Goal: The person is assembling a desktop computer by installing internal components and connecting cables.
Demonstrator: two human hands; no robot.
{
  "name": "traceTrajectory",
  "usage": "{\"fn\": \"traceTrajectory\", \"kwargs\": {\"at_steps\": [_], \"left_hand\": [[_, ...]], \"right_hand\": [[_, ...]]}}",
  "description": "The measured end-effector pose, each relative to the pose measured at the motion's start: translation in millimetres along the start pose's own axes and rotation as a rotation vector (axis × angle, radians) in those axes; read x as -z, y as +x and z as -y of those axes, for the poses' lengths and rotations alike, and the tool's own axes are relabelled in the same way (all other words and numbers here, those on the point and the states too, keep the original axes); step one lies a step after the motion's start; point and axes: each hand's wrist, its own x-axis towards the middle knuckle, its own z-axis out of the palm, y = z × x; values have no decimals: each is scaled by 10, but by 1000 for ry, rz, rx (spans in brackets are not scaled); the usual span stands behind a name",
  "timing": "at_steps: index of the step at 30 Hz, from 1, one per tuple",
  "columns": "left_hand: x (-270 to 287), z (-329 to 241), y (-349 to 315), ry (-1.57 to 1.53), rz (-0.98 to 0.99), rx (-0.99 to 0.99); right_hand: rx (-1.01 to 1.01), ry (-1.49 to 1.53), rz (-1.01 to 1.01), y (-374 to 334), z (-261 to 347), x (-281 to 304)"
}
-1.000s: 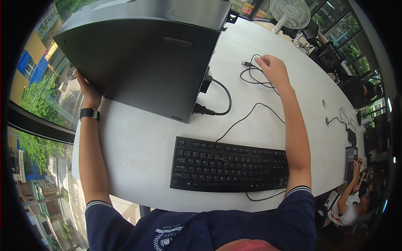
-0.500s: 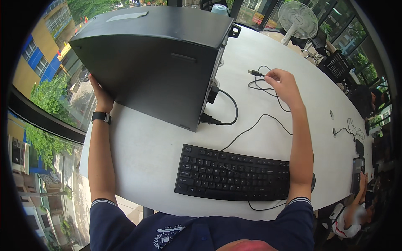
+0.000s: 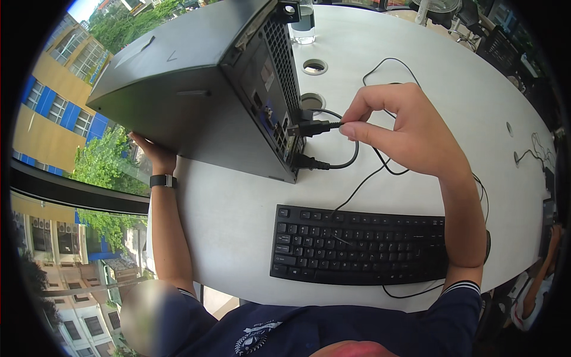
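Observation:
A black desktop computer case (image 3: 196, 83) lies tilted on the white table (image 3: 232, 220), its rear panel facing right. My right hand (image 3: 404, 128) pinches a black cable plug (image 3: 312, 127) held against the rear panel. A second black plug (image 3: 309, 162) sits in the panel just below. My left hand (image 3: 151, 156), with a dark watch on the wrist, grips the case's left side, mostly hidden behind it. A black keyboard (image 3: 363, 245) lies near the table's front edge under my right forearm.
Loose black cables (image 3: 380, 68) trail across the table behind my right hand. Two round cable holes (image 3: 314, 66) and a glass of water (image 3: 303, 27) sit beyond the case. A fan (image 3: 431, 9) stands far back. Another person's arm (image 3: 544, 268) shows at the right edge.
My right hand left the loose cables at the far right and brought a plug to the case's rear panel. The view moved closer to the case. My left hand stayed on its side.

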Motion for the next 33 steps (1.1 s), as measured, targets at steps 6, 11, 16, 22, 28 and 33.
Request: {"fn": "traceTrajectory", "kwargs": {"at_steps": [6, 11, 16, 22, 28, 33], "left_hand": [[5, 3, -11, 17, 1, 9], [12, 8, 4, 13, -5, 38], [53, 28, 42, 8, -16, 28], [91, 46, 71, 18, 12, 14], [95, 60, 73, 8, -10, 15], [166, 85, 124, 14, 28, -9]], "right_hand": [[180, -12, -78, -23, 57, -88], [111, -61, -68, -90, 171, -93], [195, -187, -93, -122, 244, -137], [201, -165, -112, -132, 253, -211], [193, -155, -152, -120, 229, -280], [208, -168, -164, -128, 212, -278]]}}
